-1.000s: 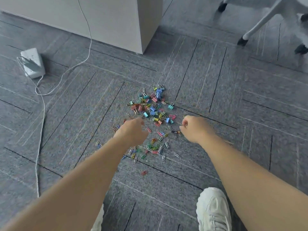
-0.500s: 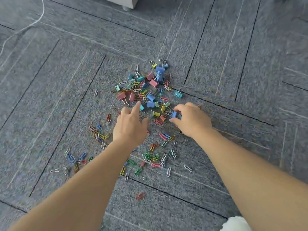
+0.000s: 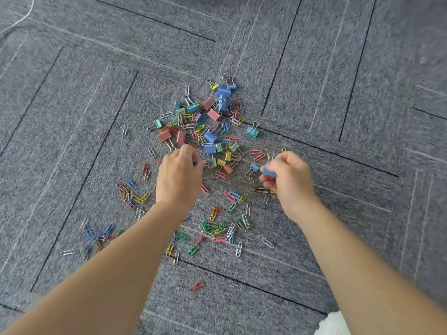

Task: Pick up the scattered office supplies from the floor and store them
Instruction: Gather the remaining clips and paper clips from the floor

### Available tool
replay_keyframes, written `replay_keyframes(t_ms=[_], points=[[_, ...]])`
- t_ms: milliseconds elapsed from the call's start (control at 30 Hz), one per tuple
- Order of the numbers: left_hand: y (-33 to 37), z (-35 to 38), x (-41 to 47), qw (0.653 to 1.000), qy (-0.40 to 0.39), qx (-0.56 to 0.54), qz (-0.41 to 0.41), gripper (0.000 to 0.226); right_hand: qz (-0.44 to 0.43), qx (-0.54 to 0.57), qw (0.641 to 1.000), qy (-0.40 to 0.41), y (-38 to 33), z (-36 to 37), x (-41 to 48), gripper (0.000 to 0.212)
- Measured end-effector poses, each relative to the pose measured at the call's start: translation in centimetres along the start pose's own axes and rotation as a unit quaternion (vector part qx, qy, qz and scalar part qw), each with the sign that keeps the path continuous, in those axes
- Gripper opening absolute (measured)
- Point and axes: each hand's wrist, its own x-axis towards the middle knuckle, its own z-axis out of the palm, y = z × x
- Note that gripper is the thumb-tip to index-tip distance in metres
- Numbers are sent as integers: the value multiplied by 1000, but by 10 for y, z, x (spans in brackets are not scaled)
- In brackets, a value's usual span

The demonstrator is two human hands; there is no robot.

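Several coloured binder clips lie in a heap on the grey carpet, with several coloured paper clips scattered nearer to me. My right hand is lifted just right of the heap and pinches a blue binder clip by its body. My left hand is down at the heap's near left edge, fingers curled onto a small teal clip that is mostly hidden. A dark brown clip lies below my right hand.
A white cable curves across the far left corner. The toe of a white shoe shows at the bottom right. A lone red paper clip lies apart, close to me. No container is in view.
The camera has dipped closer to the clips. My right hand has taken a blue binder clip and raised it off the carpet. My left hand has closed its fingers at the heap's edge.
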Motion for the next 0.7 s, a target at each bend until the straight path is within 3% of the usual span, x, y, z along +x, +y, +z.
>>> replay_keyframes(t_ms=[100,167,233,367,400,433,467,567,600,633,700], points=[[7,-4,-10,990,-8,-131,-57,13,39,118,991,-40,6,-4,-7,26],[14,-9,-15,956,-44,-260,-131,9,49,132,987,-74,10,-4,-10,37],[19,-13,-15,897,-88,-379,-209,12,67,140,982,-109,12,-3,-10,43],[19,-19,-15,727,-174,-582,-319,34,59,44,989,-129,7,5,-6,27],[17,-19,-15,704,-194,-605,-317,36,35,-30,993,-104,6,8,-2,17],[15,-18,-15,702,-211,-608,-306,34,1,-132,989,-66,5,11,1,11],[14,-15,-16,729,-220,-582,-285,29,-31,-244,969,-23,5,14,5,14],[11,-5,-14,909,-189,-328,-173,5,-63,-478,873,74,7,23,12,41],[9,0,-12,949,-174,-234,-122,8,-57,-516,850,90,7,26,12,48],[7,3,-11,972,-155,-159,-75,17,-47,-533,839,98,6,29,12,51],[6,4,-6,992,-106,-72,-9,33,-19,-511,855,88,4,32,15,48]])
